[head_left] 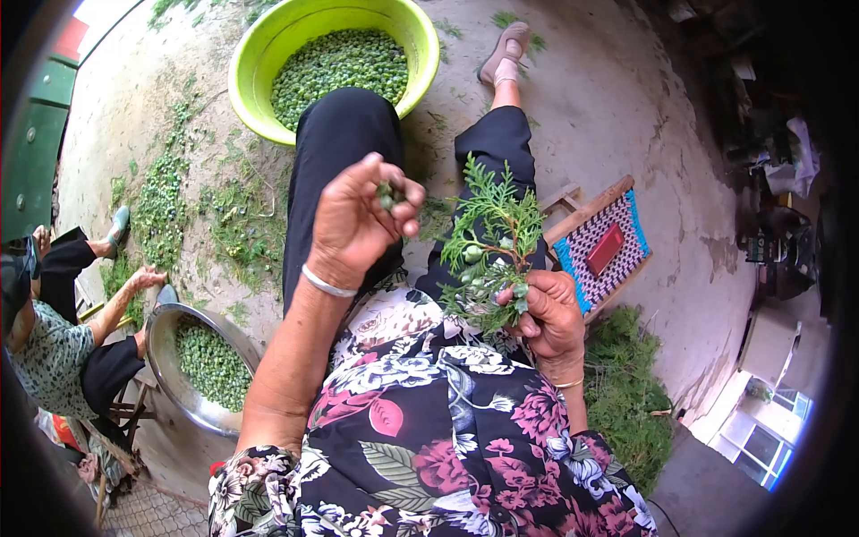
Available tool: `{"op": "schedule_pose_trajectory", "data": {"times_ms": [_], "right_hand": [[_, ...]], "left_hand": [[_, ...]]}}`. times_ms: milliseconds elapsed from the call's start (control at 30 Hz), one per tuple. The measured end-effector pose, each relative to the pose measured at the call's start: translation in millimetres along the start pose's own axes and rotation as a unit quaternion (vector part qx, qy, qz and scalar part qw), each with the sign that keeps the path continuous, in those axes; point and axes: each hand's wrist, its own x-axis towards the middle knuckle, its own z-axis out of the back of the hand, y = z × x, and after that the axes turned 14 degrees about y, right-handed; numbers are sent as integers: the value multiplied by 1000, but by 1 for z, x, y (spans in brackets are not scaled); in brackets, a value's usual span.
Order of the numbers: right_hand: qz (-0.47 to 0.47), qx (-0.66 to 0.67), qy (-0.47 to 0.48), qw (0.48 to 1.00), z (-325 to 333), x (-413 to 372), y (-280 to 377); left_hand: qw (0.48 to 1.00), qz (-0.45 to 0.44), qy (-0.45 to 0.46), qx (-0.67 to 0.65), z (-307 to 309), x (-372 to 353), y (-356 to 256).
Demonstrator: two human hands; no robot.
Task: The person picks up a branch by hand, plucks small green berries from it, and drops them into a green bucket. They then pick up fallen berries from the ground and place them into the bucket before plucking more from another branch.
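One leafy green sprig point(488, 243) stands above the lap between the two hands, much nearer the right hand point(544, 313), whose thumb and fingers pinch it near its lower end. The left hand point(369, 215) is raised across from it, fingers curled around a few small green cones point(389, 194). Open air separates that hand from the sprig's leaves.

Farther out, the left knee covers part of the near rim of the yellow-green basin point(248, 76). Beside the right hand, the near edge of the woven stool point(571, 261) leaves only a narrow space. Bare floor point(608, 103) stretches from the stool's far corner toward the outstretched right foot, and cut branches point(631, 403) lie on the floor next to the right forearm.

The sprig's long axis runs away from the body, leaning slightly left, its feathery tips pointing out along the right leg.
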Motion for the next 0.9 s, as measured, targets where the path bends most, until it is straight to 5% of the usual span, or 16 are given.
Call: {"op": "schedule_pose_trajectory", "data": {"times_ms": [67, 200, 500, 900], "right_hand": [[11, 50, 79, 996, 4, 1, -1], [-15, 39, 81, 996, 0, 3, 3], [-47, 98, 96, 989, -5, 10, -3], [-89, 40, 68, 993, -11, 16, -4]], "left_hand": [[1000, 26, 11, 10, 11, 0, 20], [986, 96, -16, 137, -11, 3, 31], [987, 26, 99, 123, -30, 8, 36], [992, 37, 75, 96, -24, 5, 40]]}}
